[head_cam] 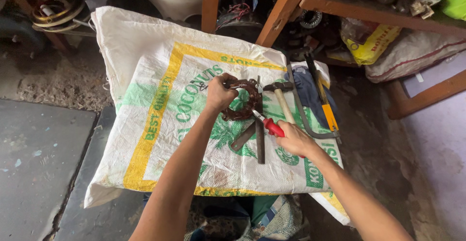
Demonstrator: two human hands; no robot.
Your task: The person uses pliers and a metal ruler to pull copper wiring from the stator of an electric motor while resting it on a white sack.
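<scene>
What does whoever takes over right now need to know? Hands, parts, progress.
Left hand: gripping the rusty wound coil ring, held on the printed sack.
Right hand: holding red-handled pliers, tips at the ring's lower edge.
Beside the ring: hammer, flat metal bars, hacksaw, all lying on the sack.
Done: ring pinned, pliers at the windings.
Left: windings look to be on the ring; nothing pulled free that I can see.

Woven plastic sack (160, 124): matt, coarse, stained. Coil ring (242, 100): dull brown copper wire. Pliers (270, 125): glossy red plastic grip. Hammer (281, 100): pale wooden handle, dark metal head.
</scene>
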